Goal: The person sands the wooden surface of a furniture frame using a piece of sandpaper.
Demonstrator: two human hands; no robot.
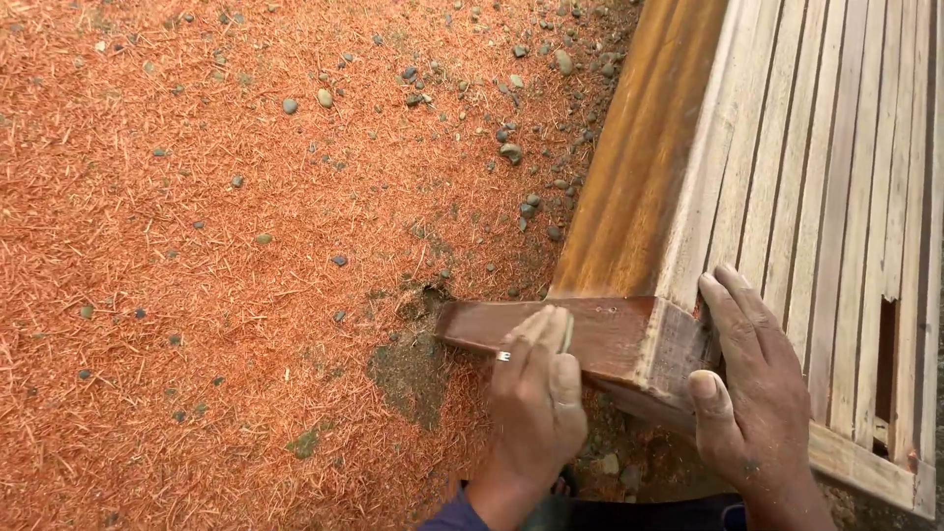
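Note:
A large wooden frame (pixel 639 197) with a reddish-brown moulded side and a pale slatted top (pixel 836 177) lies on the ground at the right. My left hand (pixel 536 403) presses flat against the frame's near corner face (pixel 610 329), fingers together, with a thin pale sheet, perhaps sandpaper, just showing under the fingertips; a ring is on one finger. My right hand (pixel 752 393) rests on the corner's top edge, thumb on the front face, fingers spread over the slats.
The ground (pixel 216 295) is covered in orange-red wood shavings with small grey pebbles (pixel 511 152) scattered near the frame. A darker bare patch of soil (pixel 408 369) lies beside the corner. One slat gap (pixel 885 344) opens at the right.

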